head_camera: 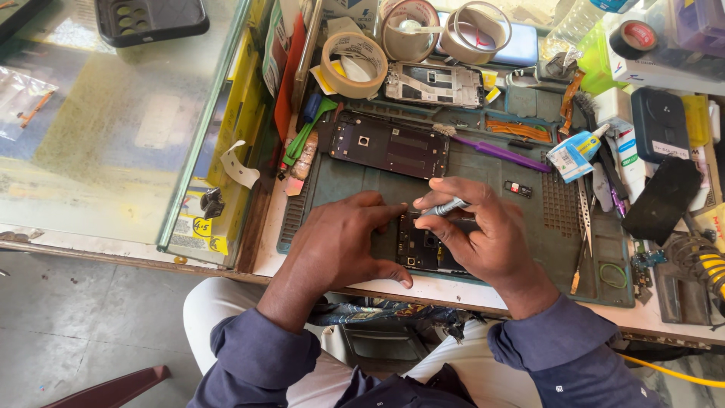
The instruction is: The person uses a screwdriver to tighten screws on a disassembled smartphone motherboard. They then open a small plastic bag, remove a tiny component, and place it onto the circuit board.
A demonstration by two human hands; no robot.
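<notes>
Far left: glass counter top (113,128), dark phone case (151,19) at its back edge. Yellow boxes (226,151) stand on edge between the glass and your desk (453,291).

Your left hand (343,242) lies spread and flat, index fingertip and thumb pinning the left edge of the opened phone (424,249). It grips nothing, just presses down. The phone sits on the grey-green repair mat (340,185), front centre, right between your hands, back cover off, board and camera holes exposed.

Your right hand (483,234) is closed in a pinch around a small metal screwdriver (445,206), tip pointing down at the phone's upper edge.

Handling judgement: the phone is light, stiff, thin, and fragile with the boards bare. It will likely slide on the mat unless pinned. Hold it by the frame edges, not by the board or ribbon cables.

Behind it lies a second dark phone frame (389,145); further back, masking tape roll (353,64) and a silver mid-frame (434,83). Right of centre, a purple pry tool (502,153), a glue tube (578,151), and tweezers (585,208). Far right is a black phone panel (664,198).
</notes>
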